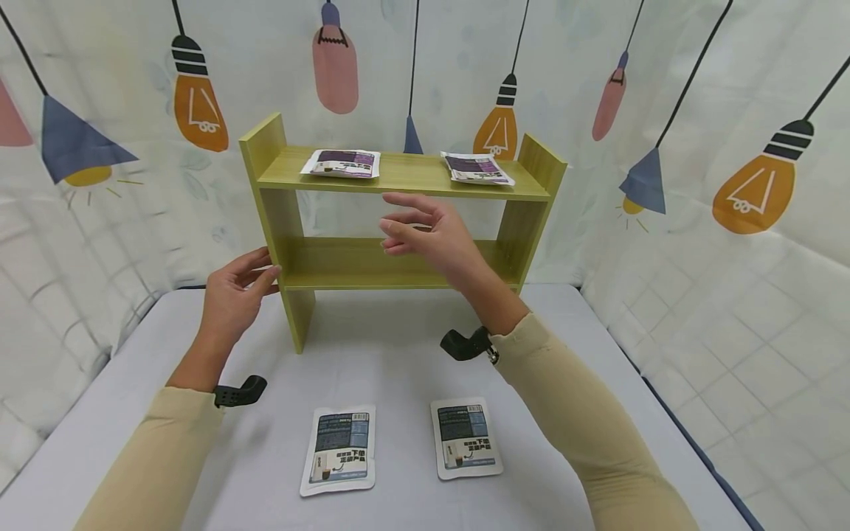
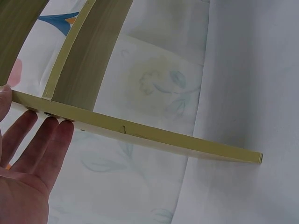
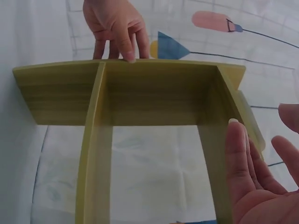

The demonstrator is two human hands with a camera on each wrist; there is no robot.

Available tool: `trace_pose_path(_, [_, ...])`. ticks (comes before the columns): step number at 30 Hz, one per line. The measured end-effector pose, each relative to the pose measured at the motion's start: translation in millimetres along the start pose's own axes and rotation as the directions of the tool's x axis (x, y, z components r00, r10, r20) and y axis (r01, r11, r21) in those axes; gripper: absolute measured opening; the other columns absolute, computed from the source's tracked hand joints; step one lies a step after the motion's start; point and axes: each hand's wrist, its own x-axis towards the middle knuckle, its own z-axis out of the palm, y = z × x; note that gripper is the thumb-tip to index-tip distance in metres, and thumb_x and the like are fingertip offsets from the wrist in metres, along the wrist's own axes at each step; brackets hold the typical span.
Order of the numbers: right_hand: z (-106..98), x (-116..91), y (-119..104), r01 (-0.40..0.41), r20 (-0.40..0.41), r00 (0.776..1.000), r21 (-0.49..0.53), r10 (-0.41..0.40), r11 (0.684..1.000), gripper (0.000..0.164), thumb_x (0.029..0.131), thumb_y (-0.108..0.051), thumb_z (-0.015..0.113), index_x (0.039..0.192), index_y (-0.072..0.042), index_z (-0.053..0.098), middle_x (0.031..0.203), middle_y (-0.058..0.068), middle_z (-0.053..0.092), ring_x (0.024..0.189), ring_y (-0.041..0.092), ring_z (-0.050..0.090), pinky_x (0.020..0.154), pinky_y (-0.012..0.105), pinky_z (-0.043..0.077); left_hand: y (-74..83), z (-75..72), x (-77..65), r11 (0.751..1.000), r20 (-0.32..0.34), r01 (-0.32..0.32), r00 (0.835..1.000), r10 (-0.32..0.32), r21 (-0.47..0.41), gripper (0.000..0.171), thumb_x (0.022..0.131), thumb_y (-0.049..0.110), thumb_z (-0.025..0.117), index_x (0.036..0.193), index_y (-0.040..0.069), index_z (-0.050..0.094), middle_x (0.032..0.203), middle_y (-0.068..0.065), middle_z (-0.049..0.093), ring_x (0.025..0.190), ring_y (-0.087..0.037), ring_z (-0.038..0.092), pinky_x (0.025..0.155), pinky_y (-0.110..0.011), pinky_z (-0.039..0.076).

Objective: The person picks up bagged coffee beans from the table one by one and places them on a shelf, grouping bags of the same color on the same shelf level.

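A two-tier yellow-green wooden shelf (image 1: 358, 265) stands at the back of the table. My left hand (image 1: 235, 291) holds its left side panel (image 2: 154, 135), thumb at the front edge and fingertips against the outer face. In front of the upper board, my right hand (image 1: 432, 232) hovers with loosely bent fingers and nothing between them. Two white-edged purple pouches lie on the top board, one on the left (image 1: 341, 164) and one on the right (image 1: 478, 169). The right wrist view shows my right hand (image 3: 259, 186) close beside the top board.
Two flat pouches with dark labels lie on the white table (image 1: 398, 369) nearer to me, a left one (image 1: 341, 451) and a right one (image 1: 466, 439). Behind the shelf hangs a light curtain (image 1: 265, 59) printed with lamps. The lower board bears no pouches.
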Motion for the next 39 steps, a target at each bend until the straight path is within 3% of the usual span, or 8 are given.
trace_pose_path(11, [-10.5,-28.5,25.2,0.027,-0.04,0.999,-0.025,-0.028,0.999,0.039,0.098,-0.01,0.07,0.136,-0.009,0.065,0.121,0.017,0.072,0.096,0.035,0.075,0.088,0.038,0.064,-0.1,-0.5,-0.3,1.0,0.006,0.002,1.0,-0.002,0.007,0.051,0.101,0.036,0.065,0.15,0.026,0.054,0.149,-0.005,0.058,0.11,0.006,0.061,0.081,-0.012,0.058])
trace_pose_path(18, [-17.6,-48.5,43.3,0.015,-0.075,0.997,-0.008,-0.015,1.0,0.034,0.098,-0.01,0.069,0.131,-0.007,0.067,0.125,0.028,0.068,0.094,0.032,0.075,0.088,0.038,0.064,1.1,-0.2,-1.6,1.0,-0.001,-0.008,1.0,0.008,0.02,0.051,0.101,0.036,0.064,0.15,0.025,0.055,0.148,-0.006,0.059,0.109,0.007,0.061,0.081,-0.011,0.057])
trace_pose_path(24, [-21.2,-67.4,60.7,-0.007,-0.093,0.996,0.006,0.008,1.0,0.037,0.098,-0.011,0.07,0.132,0.001,0.064,0.129,0.035,0.063,0.092,0.019,0.075,0.089,0.036,0.064,1.6,-0.6,-1.2,1.0,0.002,0.0,1.0,0.0,0.015,0.052,0.101,0.037,0.064,0.15,0.025,0.054,0.149,-0.007,0.059,0.11,0.007,0.061,0.08,-0.009,0.057])
trace_pose_path(28, [-22.9,-80.1,71.6,-0.032,-0.114,0.993,-0.004,0.032,0.999,0.038,0.097,-0.01,0.07,0.132,0.004,0.063,0.123,0.025,0.068,0.097,0.023,0.074,0.091,0.034,0.063,0.9,-1.1,-0.9,1.0,0.003,0.001,1.0,-0.002,0.017,0.052,0.101,0.037,0.064,0.15,0.025,0.054,0.149,-0.007,0.058,0.11,0.007,0.061,0.08,-0.009,0.056])
trace_pose_path(31, [-25.4,-89.3,80.6,-0.05,-0.134,0.99,-0.02,0.047,0.999,0.035,0.097,-0.011,0.071,0.13,0.001,0.066,0.119,0.015,0.072,0.101,0.027,0.074,0.091,0.032,0.063,0.7,-1.2,-0.7,1.0,0.001,0.0,1.0,0.0,0.019,0.052,0.1,0.037,0.064,0.15,0.025,0.054,0.149,-0.007,0.058,0.11,0.006,0.061,0.08,-0.008,0.056])
trace_pose_path(39, [-33.7,-115.8,108.5,-0.128,-0.182,0.976,-0.049,0.117,0.991,0.033,0.095,-0.02,0.075,0.126,-0.009,0.071,0.121,0.012,0.072,0.104,0.014,0.073,0.094,0.027,0.061,1.4,-0.4,-1.0,1.0,0.001,0.009,1.0,-0.009,0.019,0.053,0.1,0.039,0.064,0.15,0.026,0.054,0.149,-0.006,0.058,0.111,0.005,0.061,0.08,-0.009,0.056])
